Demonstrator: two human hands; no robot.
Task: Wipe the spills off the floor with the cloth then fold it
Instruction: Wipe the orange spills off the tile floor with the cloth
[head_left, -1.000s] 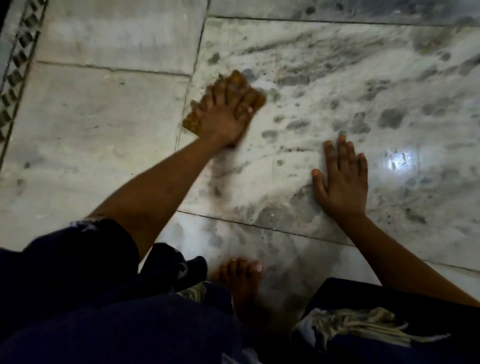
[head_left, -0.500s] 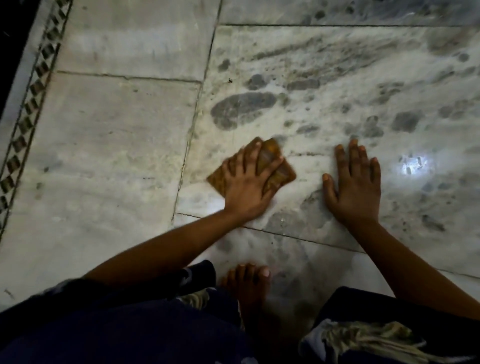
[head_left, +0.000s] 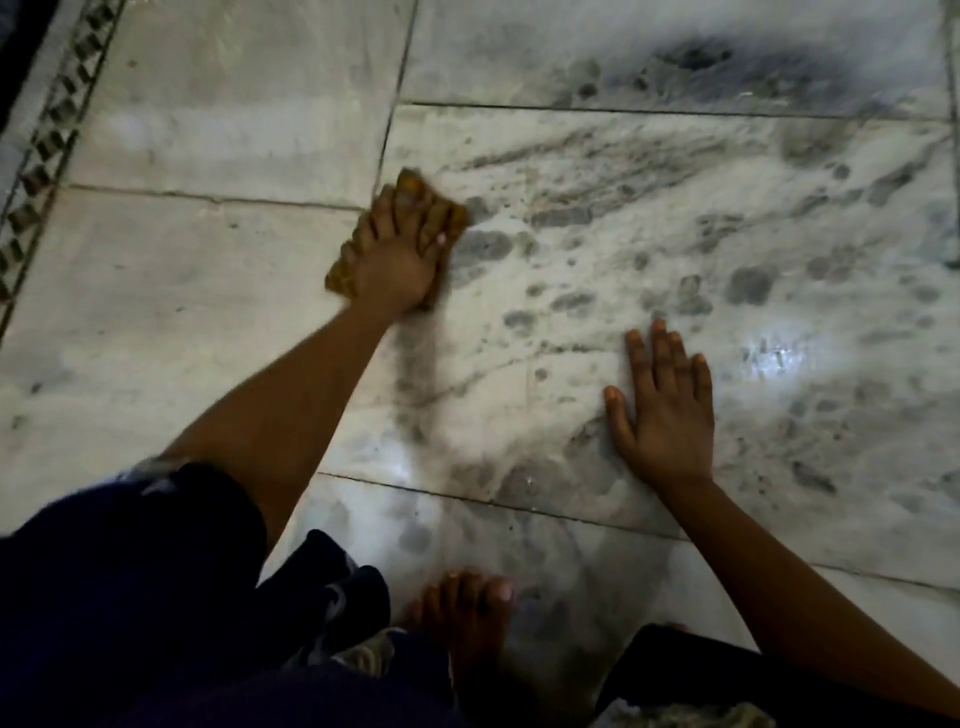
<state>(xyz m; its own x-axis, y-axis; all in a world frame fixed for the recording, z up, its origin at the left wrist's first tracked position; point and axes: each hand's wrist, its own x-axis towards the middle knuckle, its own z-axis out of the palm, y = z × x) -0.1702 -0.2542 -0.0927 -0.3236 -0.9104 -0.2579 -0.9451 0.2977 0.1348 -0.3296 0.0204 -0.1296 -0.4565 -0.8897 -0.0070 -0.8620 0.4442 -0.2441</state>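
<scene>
A small brown-orange cloth (head_left: 413, 187) lies bunched on the pale marble floor (head_left: 208, 291), pressed down under my left hand (head_left: 400, 254), whose fingers spread over it; only its edges show. My right hand (head_left: 662, 410) rests flat on the floor to the right, fingers apart, holding nothing. Dark wet blotches and streaks (head_left: 748, 283) cover the tile between and beyond the two hands. A dark smear (head_left: 421, 364) runs along the floor just below the cloth.
My bare foot (head_left: 467, 618) stands at the bottom centre between my dark-clothed knees. A patterned border strip (head_left: 47, 156) runs along the far left edge. A bright light reflection (head_left: 769, 358) glares right of my right hand.
My left hand has pushed the cloth away from me and to the left, up to the tile joint. My right hand has stayed planted on the floor.
</scene>
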